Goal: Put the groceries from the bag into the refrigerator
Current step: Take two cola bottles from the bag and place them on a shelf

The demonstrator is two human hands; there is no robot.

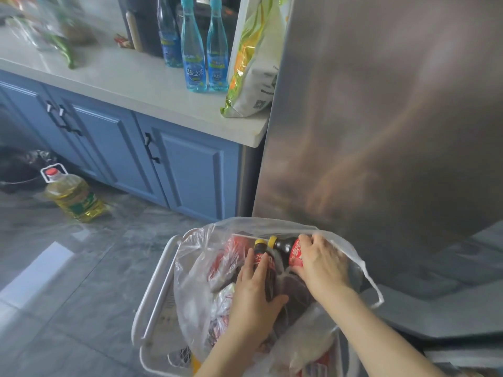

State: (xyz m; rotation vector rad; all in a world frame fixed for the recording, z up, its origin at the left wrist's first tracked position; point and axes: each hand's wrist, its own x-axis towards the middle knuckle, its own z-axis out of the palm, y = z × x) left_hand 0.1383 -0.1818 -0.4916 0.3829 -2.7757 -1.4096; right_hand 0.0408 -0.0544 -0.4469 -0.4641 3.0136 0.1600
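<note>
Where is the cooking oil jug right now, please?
The cooking oil jug stands on the floor at the left of the head view, before the blue cabinets.

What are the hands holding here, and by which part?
Each grips a dark cola bottle inside the plastic bag: the left hand around the body of one, the right hand around the other's red label.

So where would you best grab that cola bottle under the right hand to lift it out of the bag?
Around its labelled middle, from above. The cola bottle lies tilted in the plastic bag, yellow cap toward the left, its upper side bare. The right hand already curls over that part; the left hand holds the second bottle.
</note>
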